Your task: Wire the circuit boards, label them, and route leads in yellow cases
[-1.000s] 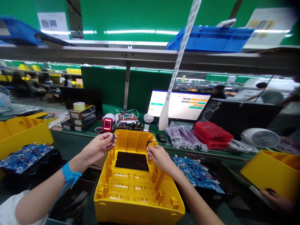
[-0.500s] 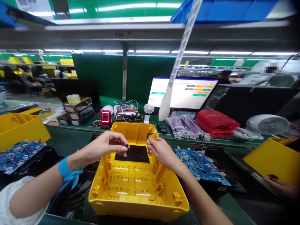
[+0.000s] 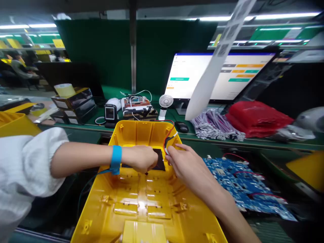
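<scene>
A large yellow plastic housing (image 3: 141, 216) lies open in front of me, with a black panel (image 3: 160, 161) at its far end. My left hand (image 3: 143, 158), a blue strap on its wrist, is curled down over that panel; what its fingers hold is hidden. My right hand (image 3: 188, 165) pinches the red and black wires (image 3: 168, 138) at the housing's right wall, close beside the left hand.
Blue circuit boards (image 3: 243, 189) lie to the right of the housing. Behind it stand a small white fan (image 3: 164, 104), a scanner (image 3: 110, 114), a monitor (image 3: 217, 77), purple cable bundles (image 3: 215, 126) and red bags (image 3: 255, 118). A yellow bin (image 3: 12, 125) sits at left.
My left hand has gone down from above the housing's edge into it, onto the black panel. The view has tilted down and closer; my right hand stayed at the wires.
</scene>
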A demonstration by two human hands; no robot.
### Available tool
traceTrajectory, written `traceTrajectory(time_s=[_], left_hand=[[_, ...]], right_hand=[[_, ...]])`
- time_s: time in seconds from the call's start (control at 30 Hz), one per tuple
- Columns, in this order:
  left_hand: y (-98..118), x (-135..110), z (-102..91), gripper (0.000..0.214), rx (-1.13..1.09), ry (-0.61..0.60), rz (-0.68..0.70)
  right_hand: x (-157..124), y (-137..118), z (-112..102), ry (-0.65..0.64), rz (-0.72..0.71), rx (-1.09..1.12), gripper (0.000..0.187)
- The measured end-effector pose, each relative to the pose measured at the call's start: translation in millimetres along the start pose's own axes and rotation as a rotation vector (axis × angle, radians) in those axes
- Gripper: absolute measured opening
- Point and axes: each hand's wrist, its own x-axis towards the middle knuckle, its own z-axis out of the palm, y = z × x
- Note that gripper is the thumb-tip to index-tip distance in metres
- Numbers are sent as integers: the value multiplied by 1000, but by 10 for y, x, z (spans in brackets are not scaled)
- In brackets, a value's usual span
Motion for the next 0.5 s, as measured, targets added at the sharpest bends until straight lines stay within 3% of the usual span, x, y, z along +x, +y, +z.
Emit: traceTrajectory(time_s=[0.2,0.5], left_hand=[[0,357,19,21,53,-121,35],[31,515,205,27,53,-238,-19]], right_hand=[[-37,40,58,98,-116,90,16],[-192,23,114,233,-174,76,20]])
